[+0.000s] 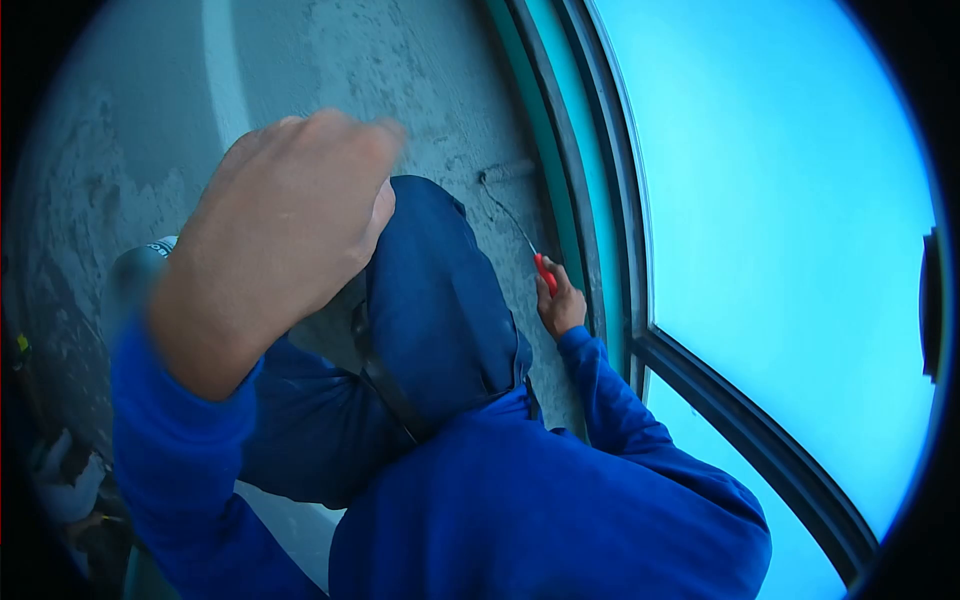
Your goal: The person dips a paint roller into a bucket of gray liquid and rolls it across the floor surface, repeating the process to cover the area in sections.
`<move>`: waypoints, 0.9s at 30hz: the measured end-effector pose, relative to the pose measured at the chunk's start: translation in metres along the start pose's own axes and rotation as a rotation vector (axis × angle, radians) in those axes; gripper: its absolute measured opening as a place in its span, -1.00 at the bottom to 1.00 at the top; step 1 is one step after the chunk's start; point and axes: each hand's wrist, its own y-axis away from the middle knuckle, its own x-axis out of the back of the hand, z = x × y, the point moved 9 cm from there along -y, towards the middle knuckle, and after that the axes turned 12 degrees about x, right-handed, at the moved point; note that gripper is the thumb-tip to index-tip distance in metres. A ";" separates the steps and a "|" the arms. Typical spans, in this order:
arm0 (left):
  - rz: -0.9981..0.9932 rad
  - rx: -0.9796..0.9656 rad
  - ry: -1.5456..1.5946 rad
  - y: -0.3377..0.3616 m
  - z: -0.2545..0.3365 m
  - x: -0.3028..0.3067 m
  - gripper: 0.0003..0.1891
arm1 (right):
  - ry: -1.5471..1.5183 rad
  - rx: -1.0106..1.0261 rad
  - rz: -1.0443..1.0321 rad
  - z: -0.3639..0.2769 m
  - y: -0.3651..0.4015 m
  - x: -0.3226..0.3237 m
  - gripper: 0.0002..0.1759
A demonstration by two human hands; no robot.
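My right hand (563, 302) is closed round the red handle (545, 272) of a paint roller. From the handle a thin wire frame runs up to a small grey roller head (508, 171), which lies against the grey floor (400, 70) close to the frame's base. Large and near the camera, my left hand (290, 220) is raised above my bent knee. Its fingers are curled and blurred by motion, and what they hold, if anything, is hidden.
A dark frame (622, 200) with a bright panel (780, 200) runs down the right side. A pale stripe (225, 80) crosses the floor at the upper left. Indistinct items, one whitish (75, 490), lie at the lower left.
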 end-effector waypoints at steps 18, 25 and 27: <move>0.032 -0.056 -0.029 -0.018 0.002 -0.003 -0.73 | -0.032 0.155 0.087 0.008 0.051 0.018 -0.60; 0.137 -0.112 -0.006 -0.012 0.002 0.000 -0.73 | -0.016 0.015 -0.077 0.015 0.045 -0.009 -0.63; 0.137 -0.079 0.010 -0.010 -0.001 -0.001 -0.73 | -0.036 0.072 -0.011 0.028 0.086 0.000 -0.64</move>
